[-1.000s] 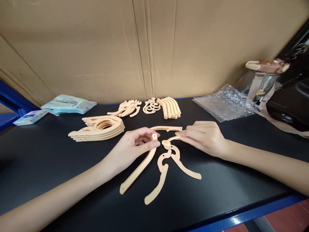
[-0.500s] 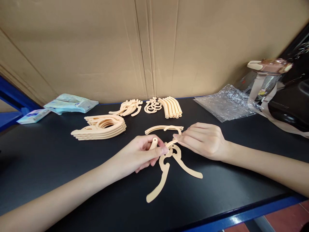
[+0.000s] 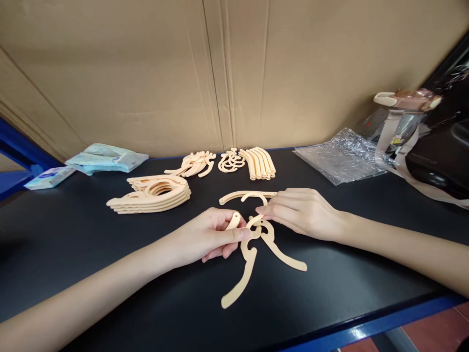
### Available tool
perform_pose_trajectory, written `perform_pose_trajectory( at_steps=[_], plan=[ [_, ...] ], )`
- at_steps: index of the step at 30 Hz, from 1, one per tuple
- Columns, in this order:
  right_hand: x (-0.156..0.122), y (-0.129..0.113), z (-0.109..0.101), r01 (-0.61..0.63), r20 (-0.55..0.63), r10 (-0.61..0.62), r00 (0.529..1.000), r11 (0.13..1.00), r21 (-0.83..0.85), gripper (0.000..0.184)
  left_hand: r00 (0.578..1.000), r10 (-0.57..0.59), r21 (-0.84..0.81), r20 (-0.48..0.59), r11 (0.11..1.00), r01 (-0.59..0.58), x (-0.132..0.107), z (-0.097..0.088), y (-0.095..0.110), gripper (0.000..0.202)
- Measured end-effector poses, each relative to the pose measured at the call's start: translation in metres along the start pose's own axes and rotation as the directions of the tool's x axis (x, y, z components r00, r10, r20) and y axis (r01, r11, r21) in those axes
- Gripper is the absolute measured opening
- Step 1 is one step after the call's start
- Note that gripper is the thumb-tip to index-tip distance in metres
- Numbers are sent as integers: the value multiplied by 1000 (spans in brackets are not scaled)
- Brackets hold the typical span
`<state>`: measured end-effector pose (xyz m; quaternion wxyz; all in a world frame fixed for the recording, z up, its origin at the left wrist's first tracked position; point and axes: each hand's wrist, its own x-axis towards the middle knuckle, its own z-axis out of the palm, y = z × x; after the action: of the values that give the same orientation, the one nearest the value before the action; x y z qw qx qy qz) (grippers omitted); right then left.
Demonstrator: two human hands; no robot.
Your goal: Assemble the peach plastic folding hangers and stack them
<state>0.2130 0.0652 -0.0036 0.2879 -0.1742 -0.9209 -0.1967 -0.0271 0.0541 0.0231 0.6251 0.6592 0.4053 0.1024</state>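
Note:
My left hand (image 3: 210, 237) is closed around a long cream plastic hanger arm (image 3: 233, 222); only its rounded, holed end sticks out above my thumb. My right hand (image 3: 300, 211) pinches a thin curved cream hook piece (image 3: 255, 220) just right of that end. Under both lie two joined curved hanger arms (image 3: 252, 259) flat on the black table (image 3: 73, 254), fanning toward me. Another loose curved piece (image 3: 245, 195) lies just behind my hands.
A stack of assembled cream hangers (image 3: 152, 193) sits left of centre. Piles of arms (image 3: 194, 164), hooks (image 3: 230, 161) and bars (image 3: 260, 163) line the cardboard wall. Blue tissue packs (image 3: 104, 157) lie far left. A clear plastic bag (image 3: 340, 156) and a bottle (image 3: 403, 117) are at right.
My left hand turned the long arm so it is now hidden under my palm, and moved it right toward the joined pieces. My right hand slid slightly left with the hook piece.

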Motion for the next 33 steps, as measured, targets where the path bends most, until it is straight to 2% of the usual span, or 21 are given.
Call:
perform_pose_trajectory(
  at_steps=[6, 12, 17, 20, 23, 25, 29, 33],
  plan=[
    [3, -3, -2, 45, 38, -42, 998, 996, -83, 19, 999, 3, -17, 38, 1000, -2, 1, -2, -1, 32],
    [3, -1, -1, 50, 29, -48, 998, 996, -67, 18, 999, 10, -16, 46, 1000, -9, 1, -2, -2, 32],
    [7, -9, -4, -78, 37, 74, 997, 989, 122, 24, 999, 39, -9, 17, 999, -39, 2, 0, 0, 35],
    [11, -17, -7, -142, 82, 126, 989, 961, 239, 32, 999, 49, 24, 11, 999, -49, 3, 2, 1, 36],
    [13, -24, -9, -235, 110, 209, 972, 912, 336, 28, 996, 77, 41, 35, 996, -78, 3, 4, 3, 35],
    [13, -26, -9, -287, 122, 261, 958, 882, 374, 26, 994, 105, 47, 39, 993, -106, 2, 7, 4, 33],
    [12, -25, -7, -397, 155, 366, 918, 826, 400, 32, 984, 173, 35, 29, 984, -174, 2, 11, 5, 30],
    [12, -22, -5, -460, 225, 401, 888, 764, 452, 31, 982, 186, 23, 14, 982, -186, 1, 11, 4, 30]
  ],
)
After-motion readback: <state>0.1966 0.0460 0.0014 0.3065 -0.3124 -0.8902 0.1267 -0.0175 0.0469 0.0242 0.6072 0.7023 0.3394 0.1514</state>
